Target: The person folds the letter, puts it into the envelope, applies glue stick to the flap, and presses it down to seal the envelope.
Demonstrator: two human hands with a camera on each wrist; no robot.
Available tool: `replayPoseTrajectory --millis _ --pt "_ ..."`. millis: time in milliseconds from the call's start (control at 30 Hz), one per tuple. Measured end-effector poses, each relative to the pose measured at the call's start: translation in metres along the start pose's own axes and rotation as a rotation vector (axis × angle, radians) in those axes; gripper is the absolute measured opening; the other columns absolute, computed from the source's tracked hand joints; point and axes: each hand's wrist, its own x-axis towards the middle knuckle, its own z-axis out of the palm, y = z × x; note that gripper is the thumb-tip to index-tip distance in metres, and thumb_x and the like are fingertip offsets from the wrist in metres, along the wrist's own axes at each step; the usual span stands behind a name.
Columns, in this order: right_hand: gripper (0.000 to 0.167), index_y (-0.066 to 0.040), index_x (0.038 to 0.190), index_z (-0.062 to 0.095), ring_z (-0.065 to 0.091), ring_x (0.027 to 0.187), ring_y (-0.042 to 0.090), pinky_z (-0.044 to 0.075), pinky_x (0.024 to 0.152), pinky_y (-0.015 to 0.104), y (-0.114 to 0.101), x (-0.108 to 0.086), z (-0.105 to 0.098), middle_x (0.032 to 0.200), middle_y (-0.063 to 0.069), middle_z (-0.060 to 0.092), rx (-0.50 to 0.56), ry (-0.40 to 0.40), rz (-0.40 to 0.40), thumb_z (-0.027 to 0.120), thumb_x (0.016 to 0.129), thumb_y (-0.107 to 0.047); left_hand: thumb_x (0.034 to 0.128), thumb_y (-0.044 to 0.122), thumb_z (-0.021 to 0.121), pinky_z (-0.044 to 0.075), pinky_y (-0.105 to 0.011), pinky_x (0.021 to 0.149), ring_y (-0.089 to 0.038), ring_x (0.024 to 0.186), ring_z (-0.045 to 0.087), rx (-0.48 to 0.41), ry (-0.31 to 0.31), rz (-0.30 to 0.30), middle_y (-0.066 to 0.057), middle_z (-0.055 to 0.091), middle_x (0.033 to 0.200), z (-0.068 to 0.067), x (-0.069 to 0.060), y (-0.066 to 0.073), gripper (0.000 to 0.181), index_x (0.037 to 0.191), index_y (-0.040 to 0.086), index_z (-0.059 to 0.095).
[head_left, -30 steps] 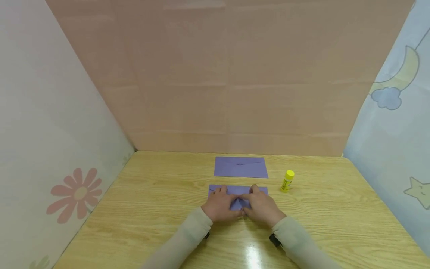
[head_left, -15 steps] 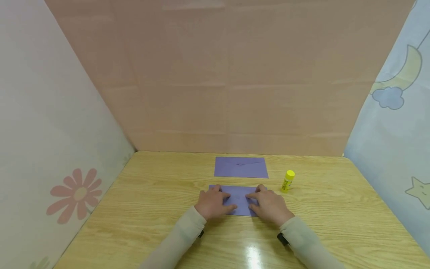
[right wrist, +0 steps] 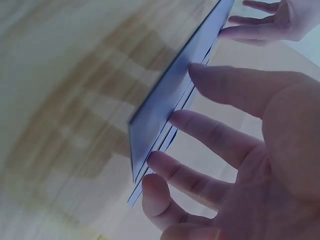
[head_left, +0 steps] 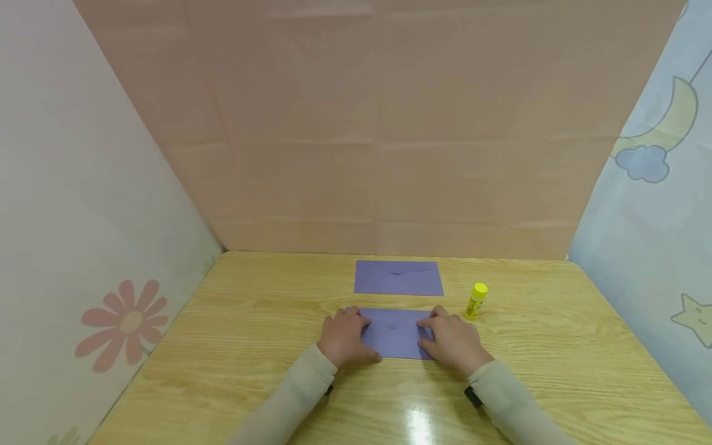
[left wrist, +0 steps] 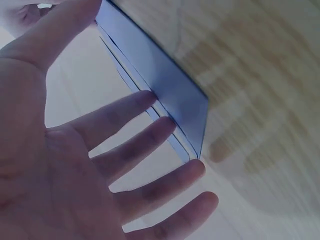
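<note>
A purple envelope [head_left: 397,342] lies flat on the table near the person, its flap folded down. The left hand [head_left: 346,337] rests at its left end, the thumb by the near edge. In the left wrist view the left fingers [left wrist: 135,150] are spread and straight, touching or nearly touching the envelope [left wrist: 170,85]. At the right end the right hand [head_left: 455,340] touches the paper with its fingertips. The right wrist view has its thumb [right wrist: 230,87] over the envelope [right wrist: 167,100], fingers slightly bent and apart. Neither hand grips anything.
A second purple envelope [head_left: 397,278] lies farther back, flap folded down. A yellow glue stick [head_left: 476,301] stands upright to the right, capped. The wooden table [head_left: 250,327] ends at a brown backdrop [head_left: 378,154], with patterned side walls.
Both hands have drawn apart from the envelope's middle, left hand to the left and right hand to the right. The flap, largely covered before, shows lying flat.
</note>
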Motion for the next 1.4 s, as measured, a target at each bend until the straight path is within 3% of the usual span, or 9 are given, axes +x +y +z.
replayPoseTrajectory --millis 167,433,633,833,1067,1400 --pt "0.039 -0.015 0.116 0.076 0.056 0.07 0.02 0.042 0.049 0.034 0.002 -0.001 -0.001 0.112 0.008 0.062 -0.005 -0.005 0.018 0.08 0.082 -0.035 0.0626 0.06 0.087 0.046 -0.047 0.076 -0.027 0.097 0.056 0.027 0.031 -0.023 -0.004 0.064 0.109 0.0 -0.003 0.0 0.071 0.12 0.019 0.075" --pt "0.046 -0.011 0.117 0.075 0.058 0.07 0.021 0.042 0.048 0.035 0.004 0.0 0.001 0.113 0.009 0.062 -0.026 -0.011 0.031 0.078 0.08 -0.039 0.062 0.06 0.087 0.046 -0.046 0.074 -0.028 0.09 0.056 0.063 0.043 -0.051 -0.006 0.066 0.106 -0.004 -0.006 0.003 0.065 0.115 0.023 0.077" --pt "0.051 -0.006 0.113 0.074 0.059 0.069 0.021 0.044 0.05 0.037 0.005 0.0 0.002 0.114 0.007 0.061 -0.047 -0.01 0.063 0.078 0.078 -0.042 0.0608 0.06 0.087 0.046 -0.045 0.074 -0.027 0.084 0.056 0.085 0.057 -0.065 -0.005 0.066 0.094 -0.005 -0.005 0.005 0.061 0.108 0.022 0.079" --pt "0.053 -0.001 0.109 0.073 0.056 0.063 0.02 0.043 0.049 0.036 0.004 0.001 0.001 0.114 0.01 0.062 -0.019 -0.019 0.093 0.077 0.075 -0.041 0.0564 0.06 0.09 0.045 -0.043 0.07 -0.025 0.083 0.056 0.084 0.096 -0.08 -0.004 0.067 0.092 -0.004 -0.007 0.004 0.063 0.106 0.022 0.08" --pt "0.052 0.0 0.1 0.071 0.052 0.059 0.018 0.043 0.048 0.037 0.003 0.001 -0.001 0.108 0.009 0.061 -0.029 -0.023 0.124 0.079 0.072 -0.043 0.0521 0.065 0.09 0.046 -0.043 0.07 -0.024 0.08 0.054 0.079 0.128 -0.095 0.0 0.058 0.077 -0.004 -0.005 0.001 0.06 0.074 0.013 0.069" --pt "0.064 -0.002 0.103 0.071 0.055 0.064 0.018 0.045 0.051 0.04 0.011 0.003 -0.008 0.107 0.008 0.058 -0.01 -0.07 0.165 0.082 0.072 -0.056 0.047 0.072 0.087 0.046 -0.041 0.067 -0.023 0.079 0.054 0.104 0.145 -0.069 0.0 0.059 0.084 0.001 0.001 -0.006 0.069 0.075 0.012 0.069"
